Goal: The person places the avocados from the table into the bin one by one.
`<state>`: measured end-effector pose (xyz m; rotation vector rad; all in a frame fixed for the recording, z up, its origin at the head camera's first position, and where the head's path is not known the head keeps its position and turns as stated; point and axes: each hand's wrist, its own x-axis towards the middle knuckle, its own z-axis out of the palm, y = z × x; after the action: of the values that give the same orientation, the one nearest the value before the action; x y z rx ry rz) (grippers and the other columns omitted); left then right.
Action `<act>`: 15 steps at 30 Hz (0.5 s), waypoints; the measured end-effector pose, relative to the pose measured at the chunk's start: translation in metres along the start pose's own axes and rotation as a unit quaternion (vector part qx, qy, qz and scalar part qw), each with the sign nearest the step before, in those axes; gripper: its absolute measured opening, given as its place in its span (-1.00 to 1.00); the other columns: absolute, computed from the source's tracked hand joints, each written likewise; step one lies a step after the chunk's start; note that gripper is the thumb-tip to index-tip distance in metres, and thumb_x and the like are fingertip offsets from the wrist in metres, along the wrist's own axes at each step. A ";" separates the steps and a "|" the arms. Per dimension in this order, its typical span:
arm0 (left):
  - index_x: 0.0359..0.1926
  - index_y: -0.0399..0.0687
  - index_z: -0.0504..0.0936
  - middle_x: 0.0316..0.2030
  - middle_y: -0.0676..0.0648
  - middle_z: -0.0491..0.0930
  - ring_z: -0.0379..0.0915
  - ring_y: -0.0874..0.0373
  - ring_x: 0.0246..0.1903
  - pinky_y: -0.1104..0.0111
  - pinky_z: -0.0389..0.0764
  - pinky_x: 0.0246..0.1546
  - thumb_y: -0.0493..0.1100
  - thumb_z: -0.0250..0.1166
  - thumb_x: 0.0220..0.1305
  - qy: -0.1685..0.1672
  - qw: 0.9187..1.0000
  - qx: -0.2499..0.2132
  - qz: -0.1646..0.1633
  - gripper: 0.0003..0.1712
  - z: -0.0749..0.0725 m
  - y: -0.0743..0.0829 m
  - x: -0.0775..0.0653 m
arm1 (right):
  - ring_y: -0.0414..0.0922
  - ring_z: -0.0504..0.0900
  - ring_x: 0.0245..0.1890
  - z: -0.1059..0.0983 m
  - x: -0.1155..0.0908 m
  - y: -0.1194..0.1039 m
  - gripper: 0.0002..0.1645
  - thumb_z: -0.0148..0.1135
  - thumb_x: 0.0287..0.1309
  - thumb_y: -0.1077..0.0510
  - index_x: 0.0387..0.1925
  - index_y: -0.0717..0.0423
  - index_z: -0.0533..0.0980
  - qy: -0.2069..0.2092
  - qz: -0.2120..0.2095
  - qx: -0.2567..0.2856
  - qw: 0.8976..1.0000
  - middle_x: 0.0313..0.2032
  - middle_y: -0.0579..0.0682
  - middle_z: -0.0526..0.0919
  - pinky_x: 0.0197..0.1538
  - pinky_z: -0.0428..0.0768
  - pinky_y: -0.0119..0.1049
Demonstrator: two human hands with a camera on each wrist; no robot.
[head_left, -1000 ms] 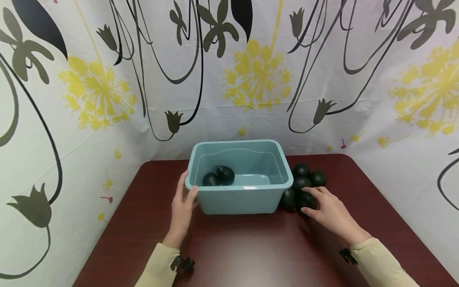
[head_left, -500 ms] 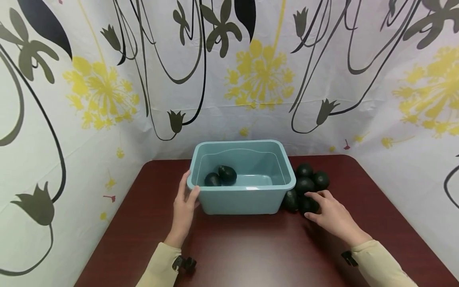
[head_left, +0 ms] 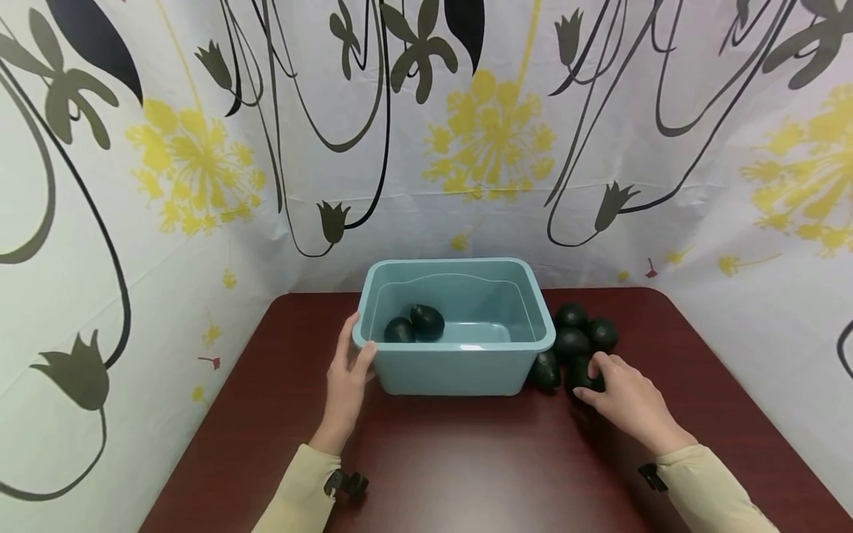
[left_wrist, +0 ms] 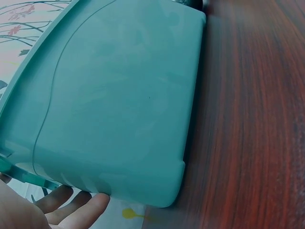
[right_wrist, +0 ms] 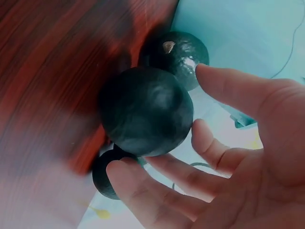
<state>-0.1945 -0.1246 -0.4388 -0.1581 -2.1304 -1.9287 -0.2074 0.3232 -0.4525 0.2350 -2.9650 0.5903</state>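
Note:
A light blue plastic bin (head_left: 460, 374) stands at the back of the table, with two dark avocados (head_left: 427, 322) in its left part. My left hand (head_left: 346, 392) holds the bin's left front corner, its thumb at the front rim; in the left wrist view several fingers (left_wrist: 90, 210) press the outer wall. Against the bin's right side lie several more avocados (head_left: 571, 344). At the nearest of these, my right hand (head_left: 626, 396) curls thumb and fingers round an avocado (right_wrist: 145, 112). The right wrist view shows this avocado between thumb and fingers, two others behind it.
The dark red wooden table (head_left: 466, 459) has rounded back corners. A white patterned cloth (head_left: 480, 222) with flowers hangs behind and along both sides. Small black devices (head_left: 346, 485) are strapped at both wrists.
My right thumb and fingers have closed in on the nearest avocado. The left hand keeps its place at the bin's corner. The whole head view has shifted slightly.

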 end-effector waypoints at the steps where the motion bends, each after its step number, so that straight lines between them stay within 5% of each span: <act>1: 0.56 0.36 0.12 0.47 -0.06 0.20 0.31 -0.13 0.30 -0.22 0.49 0.09 0.10 0.20 0.47 0.000 1.000 0.000 -0.001 -0.26 0.000 0.000 0.000 | -0.08 0.39 -0.55 0.000 0.000 0.001 -0.52 0.50 0.07 -0.05 -0.21 0.08 0.40 0.001 0.005 -0.001 1.000 -0.36 0.03 0.48 -0.57 0.32 -0.21; 10: 0.55 0.40 0.13 0.47 -0.04 0.21 0.32 -0.12 0.31 -0.22 0.49 0.08 0.10 0.20 0.47 0.003 1.000 -0.001 -0.005 -0.27 0.001 0.000 0.001 | -0.09 0.36 -0.62 0.003 -0.001 0.009 -0.44 0.54 0.02 -0.01 -0.21 0.16 0.34 0.007 0.013 0.005 1.000 -0.62 -0.06 0.36 -0.57 0.29 -0.21; 15: 0.55 0.38 0.13 0.47 -0.07 0.21 0.33 -0.13 0.30 -0.22 0.49 0.08 0.10 0.20 0.47 0.004 1.000 -0.002 -0.003 -0.27 0.000 0.001 0.001 | 0.05 0.57 -0.41 0.006 0.005 0.016 -0.29 0.55 -0.02 -0.01 0.03 0.21 0.36 0.017 0.005 0.016 1.000 -0.34 0.16 0.64 -0.41 0.51 -0.02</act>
<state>-0.1949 -0.1242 -0.4373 -0.1447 -2.1230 -1.9343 -0.2154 0.3349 -0.4636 0.2114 -2.9278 0.6366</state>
